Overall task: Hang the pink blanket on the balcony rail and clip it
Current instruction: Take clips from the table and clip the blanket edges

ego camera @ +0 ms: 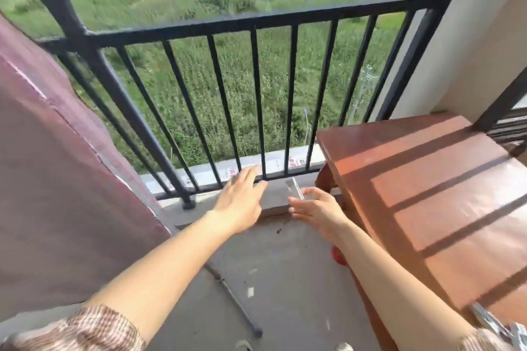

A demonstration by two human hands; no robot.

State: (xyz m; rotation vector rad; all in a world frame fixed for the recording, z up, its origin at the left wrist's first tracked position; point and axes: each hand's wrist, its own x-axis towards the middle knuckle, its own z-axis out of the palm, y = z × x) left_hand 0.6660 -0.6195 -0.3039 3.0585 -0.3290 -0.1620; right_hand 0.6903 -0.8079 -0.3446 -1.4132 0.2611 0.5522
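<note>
**A:** Fingers of the left hand (239, 204), how did they lie?

**B:** Straight and spread, holding nothing. They stretched low toward the concrete kerb (273, 199) at the foot of the balcony rail (256, 21).

**A:** And the right hand (318, 209)?

**B:** Just beside the left one, close to the wooden worktop (427, 179). A small pale clip (295, 187) met its thumb and forefinger. Blur hid whether they pinched it, so I could not tell.

**A:** Where was the pink blanket (57, 151)?

**B:** It hung at the left, in front of the rail's bars, reaching down near the floor (285, 279). It was well apart from both hands.

**A:** Anything else?

**B:** A grey rod (236, 302) lay on the floor under the left forearm. Some metal pieces (496, 328) sat at the worktop's near corner.
</note>
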